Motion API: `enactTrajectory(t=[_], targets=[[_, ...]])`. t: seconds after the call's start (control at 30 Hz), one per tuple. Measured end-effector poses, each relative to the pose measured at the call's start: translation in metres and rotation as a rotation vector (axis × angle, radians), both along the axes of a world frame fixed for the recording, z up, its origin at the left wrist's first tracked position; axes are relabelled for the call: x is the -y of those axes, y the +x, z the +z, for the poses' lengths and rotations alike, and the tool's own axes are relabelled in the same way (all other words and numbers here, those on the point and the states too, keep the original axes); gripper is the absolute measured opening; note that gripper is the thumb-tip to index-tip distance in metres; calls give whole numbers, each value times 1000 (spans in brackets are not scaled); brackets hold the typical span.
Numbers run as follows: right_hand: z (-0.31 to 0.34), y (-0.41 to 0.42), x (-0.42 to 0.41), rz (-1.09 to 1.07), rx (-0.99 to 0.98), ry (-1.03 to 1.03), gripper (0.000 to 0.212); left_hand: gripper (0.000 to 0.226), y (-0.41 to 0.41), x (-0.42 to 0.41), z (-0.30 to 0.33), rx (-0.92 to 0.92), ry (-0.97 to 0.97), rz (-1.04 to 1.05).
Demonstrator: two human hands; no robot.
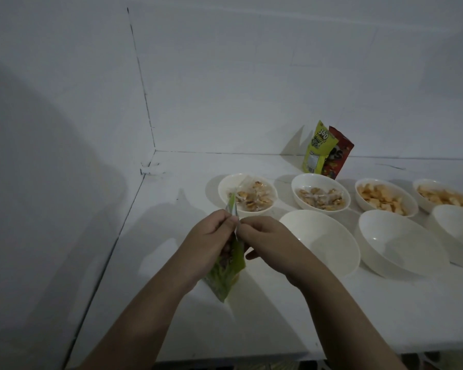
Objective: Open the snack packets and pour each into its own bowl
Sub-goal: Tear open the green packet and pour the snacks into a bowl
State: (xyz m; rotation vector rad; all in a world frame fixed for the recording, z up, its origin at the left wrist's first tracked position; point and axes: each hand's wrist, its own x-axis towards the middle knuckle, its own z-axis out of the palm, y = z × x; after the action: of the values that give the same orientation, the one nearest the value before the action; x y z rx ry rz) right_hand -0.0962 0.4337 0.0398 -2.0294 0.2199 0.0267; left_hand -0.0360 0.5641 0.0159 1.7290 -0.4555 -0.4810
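Here, green packet point(229, 265) upright, top edge away, pinched by left hand point(211, 236), right hand point(262, 239).

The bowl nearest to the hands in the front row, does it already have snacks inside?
No, the nearest front bowl shows only its bare white inside, while the four back bowls, such as the back left bowl, hold snacks.

Glossy white bowls point(398, 244), smooth as glazed ceramic or hard plastic, catch small highlights on a smooth, matt white counter point(278, 316). A green packet point(229, 268) of thin, shiny plastic film, its inner lining silvery at the torn top edge, creases between two bare hands. Against the flat, matt white wall point(225, 76), a lime-green packet point(316, 150) and a red packet point(338, 158) show the same slick printed foil finish.
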Motion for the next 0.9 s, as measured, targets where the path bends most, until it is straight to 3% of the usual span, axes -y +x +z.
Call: enactTrajectory(t=[0.27, 0.43, 0.6, 0.8, 0.9], targets=[[4, 0, 8, 125, -93, -5, 24, 34, -2, -1, -1, 36, -48, 50], [0, -1, 10, -119, -10, -309, 44, 33, 4, -9, 7, 123, -27, 119], [7, 7, 2, -94, -55, -268, 36, 32, 0, -6, 8, 222, 20, 92], [14, 8, 6, -278, 176, -371, 32, 31, 9, -16, 11, 437, -151, 383], [24, -2, -4, -274, 316, -505, 34, 24, 4, -15, 10, 449, -246, 275]])
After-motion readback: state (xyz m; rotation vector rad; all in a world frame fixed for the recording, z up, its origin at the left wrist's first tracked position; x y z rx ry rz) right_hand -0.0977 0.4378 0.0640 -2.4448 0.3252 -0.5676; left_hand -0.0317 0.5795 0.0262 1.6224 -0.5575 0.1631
